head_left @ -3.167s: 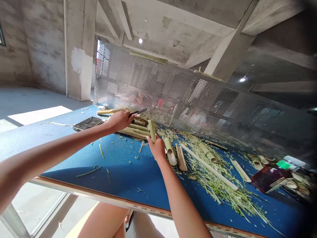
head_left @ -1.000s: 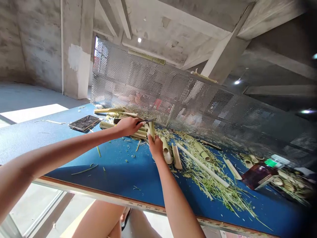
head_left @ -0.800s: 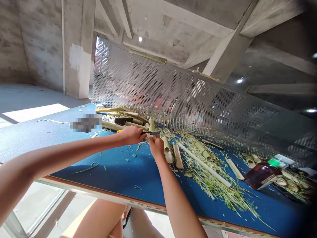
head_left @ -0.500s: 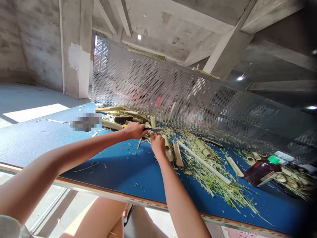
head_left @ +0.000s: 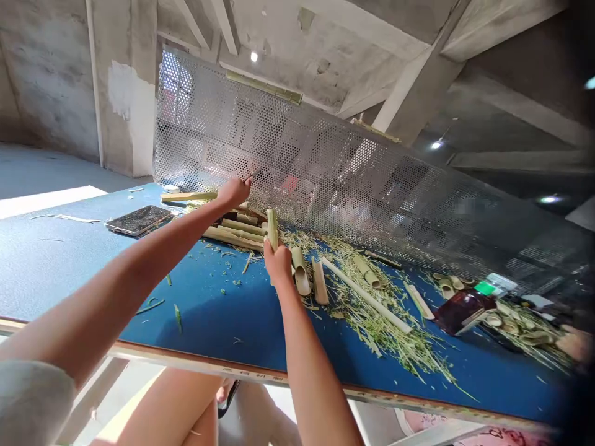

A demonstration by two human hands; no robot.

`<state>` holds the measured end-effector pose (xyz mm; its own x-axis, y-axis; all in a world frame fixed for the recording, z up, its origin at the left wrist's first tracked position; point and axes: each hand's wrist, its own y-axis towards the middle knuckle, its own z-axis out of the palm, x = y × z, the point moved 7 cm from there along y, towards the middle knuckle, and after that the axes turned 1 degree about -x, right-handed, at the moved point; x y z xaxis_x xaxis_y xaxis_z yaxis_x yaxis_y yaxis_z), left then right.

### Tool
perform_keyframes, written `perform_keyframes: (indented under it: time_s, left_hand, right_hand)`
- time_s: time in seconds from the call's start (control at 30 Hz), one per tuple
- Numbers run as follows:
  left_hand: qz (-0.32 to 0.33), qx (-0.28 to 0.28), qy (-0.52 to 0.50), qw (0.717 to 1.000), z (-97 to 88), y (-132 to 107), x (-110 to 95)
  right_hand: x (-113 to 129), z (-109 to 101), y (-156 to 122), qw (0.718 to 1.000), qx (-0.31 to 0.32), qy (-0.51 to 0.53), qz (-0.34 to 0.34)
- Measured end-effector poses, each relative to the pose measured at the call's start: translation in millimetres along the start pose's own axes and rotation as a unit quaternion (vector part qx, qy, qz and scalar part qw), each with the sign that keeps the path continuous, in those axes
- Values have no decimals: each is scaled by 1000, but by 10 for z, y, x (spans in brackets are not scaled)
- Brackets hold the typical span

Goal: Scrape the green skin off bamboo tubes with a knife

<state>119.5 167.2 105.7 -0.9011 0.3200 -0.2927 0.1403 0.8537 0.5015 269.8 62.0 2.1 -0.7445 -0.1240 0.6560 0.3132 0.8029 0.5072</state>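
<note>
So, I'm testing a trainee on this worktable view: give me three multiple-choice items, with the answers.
1. Where does the smartphone lie?
A) On the floor
B) On the tabletop, left of the bamboo pieces
C) In a box

2. What colour is the tabletop?
A) Green
B) Grey
C) Blue

3. How does the bamboo tube in the right hand stand?
A) Upright
B) Flat on the tabletop
C) Under the shavings

Answers:
1 B: it rests on the tabletop, left of the bamboo pieces.
2 C: blue shows around everything on it.
3 A: the tube rises straight above the hand.
</note>
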Motion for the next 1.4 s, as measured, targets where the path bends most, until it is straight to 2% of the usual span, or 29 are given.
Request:
perform_keyframes:
  time_s: [0.03,0.1,0.17,0.23,0.33,0.43,0.6,0.73,0.77,0.83,0.9,1.0,1.1,1.17,1.23,1.33,1.4]
  left_hand:
    - [-2,-27,7,1000,-108,35,43]
    - [33,-54,19,998,-233,-7,32]
    - [95,-61,29,993,-253,-179,-67]
    - [168,-53,42,983,-185,-431,-205]
    - [288,-10,76,954,40,-828,-413]
    - [327,33,97,939,238,-1052,-487]
    - [298,31,91,950,299,-1090,-506]
    - [270,3,71,960,244,-902,-520]
    - [243,-3,67,968,213,-782,-481]
    - [149,-4,64,987,127,-461,-299]
    - [-19,25,71,997,41,-144,52]
    - [-57,-3,80,995,-155,76,288]
    - [6,-41,74,996,-240,-91,243]
    - [80,-54,62,993,-203,-350,86]
    - [170,-39,54,983,-91,-630,-112]
    - [288,20,59,956,138,-954,-337]
    - [308,41,61,948,235,-1041,-369]
  right_hand:
    - [2,19,1,1000,5,14,-4]
    - [-44,18,21,999,-2,37,-5]
    - [-124,-9,46,998,-18,61,-1]
    - [-195,-23,66,997,-23,78,5]
    - [-240,-2,84,997,-8,69,14]
    - [-235,-18,92,1000,-10,23,15]
    - [-174,-123,89,996,-35,-86,6]
    - [-109,-207,40,989,-62,-127,41]
    - [-81,-212,21,989,-62,-130,44]
    - [-7,-208,-11,989,-59,-131,33]
    - [42,-210,-30,990,-67,-119,20]
    - [3,-190,-19,995,-70,-67,26]
    - [-77,-128,17,998,-52,32,25]
    - [-135,-68,31,993,-32,108,38]
    - [-175,8,35,986,-1,159,54]
    - [-200,38,42,988,2,143,50]
    - [-198,-1,51,995,-23,89,27]
